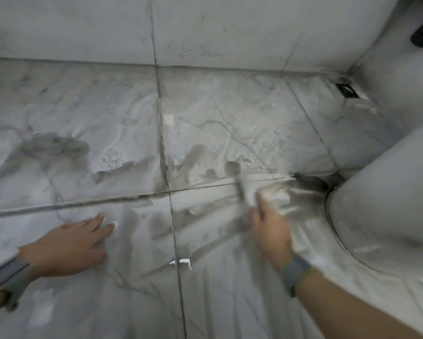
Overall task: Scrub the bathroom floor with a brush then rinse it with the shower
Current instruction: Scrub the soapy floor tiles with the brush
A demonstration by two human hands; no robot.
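Grey marble-look wall tiles w/ dark grout; corner drain; toilet base.

We see a wet floor of large grey-veined white marble tiles with dark grout lines. Soapy foam lies in patches on it. The left hand rests flat on a near tile, fingers straight. A square metal drain sits in the far right corner, and the white toilet base stands on the right

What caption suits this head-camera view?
Right hand scrubs wet marble floor with blurred brush; left hand rests flat.
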